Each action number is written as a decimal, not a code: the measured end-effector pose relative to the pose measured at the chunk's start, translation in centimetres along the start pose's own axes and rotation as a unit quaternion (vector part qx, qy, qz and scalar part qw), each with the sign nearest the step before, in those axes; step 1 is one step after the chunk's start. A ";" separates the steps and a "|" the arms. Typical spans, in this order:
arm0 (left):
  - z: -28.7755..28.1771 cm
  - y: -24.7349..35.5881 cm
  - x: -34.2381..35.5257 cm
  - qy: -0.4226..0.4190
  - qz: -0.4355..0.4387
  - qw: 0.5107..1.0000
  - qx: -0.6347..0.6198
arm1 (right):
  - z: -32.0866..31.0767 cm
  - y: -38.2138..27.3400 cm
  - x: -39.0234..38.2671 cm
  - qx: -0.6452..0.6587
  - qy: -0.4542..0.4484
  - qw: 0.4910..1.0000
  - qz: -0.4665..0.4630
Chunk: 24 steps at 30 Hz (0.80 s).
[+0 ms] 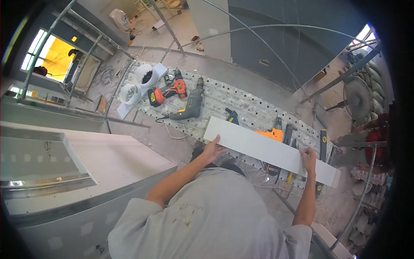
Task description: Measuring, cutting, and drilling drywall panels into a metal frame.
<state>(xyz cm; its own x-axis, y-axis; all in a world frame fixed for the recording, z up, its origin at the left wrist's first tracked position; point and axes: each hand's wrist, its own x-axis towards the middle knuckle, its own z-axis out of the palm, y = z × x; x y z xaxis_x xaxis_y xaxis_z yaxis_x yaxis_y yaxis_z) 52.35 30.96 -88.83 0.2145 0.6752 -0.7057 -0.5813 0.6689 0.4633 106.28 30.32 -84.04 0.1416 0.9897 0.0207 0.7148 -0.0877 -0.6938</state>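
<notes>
A long white board strip (258,146) is held level in front of me, above a perforated metal scaffold platform (224,99). My left hand (212,151) grips its near edge toward the left end, thumb on top. Further right, my right hand (308,159) pinches the same strip, fingers closed at its far edge. Partly covered by the strip, an orange drill (274,134) lies on the platform just beyond it. Near the strip's left end is a small black tool (232,116) whose kind I cannot make out.
A grey corded drill (189,103), a red cordless drill (177,86) and two white tubs of dark screws (146,77) and pale bits (129,93) stand left. Scaffold tubes (276,26) cross overhead. A framed plasterboard opening (116,159) is at left; another person (377,142) is at right.
</notes>
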 end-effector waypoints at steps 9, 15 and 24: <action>-6.4 11.1 -1.6 -0.034 -0.027 0.960 0.277 | 1.3 -5.3 -4.3 -0.024 0.201 0.979 0.005; -19.0 30.3 4.0 0.133 0.362 0.763 0.519 | 10.7 -18.0 -4.7 0.049 0.217 0.975 -0.011; -19.3 42.9 20.2 0.226 0.266 0.392 0.851 | 17.1 -34.2 -7.3 0.087 0.083 0.992 0.034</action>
<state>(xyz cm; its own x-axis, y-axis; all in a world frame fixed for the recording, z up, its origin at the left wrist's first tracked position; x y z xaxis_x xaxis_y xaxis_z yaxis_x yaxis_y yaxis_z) 16.60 67.28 -93.62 0.0333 0.9933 -0.1106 0.9992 -0.0308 0.0247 69.10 28.02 -72.80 0.3073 0.9484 0.0774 0.5728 -0.1194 -0.8109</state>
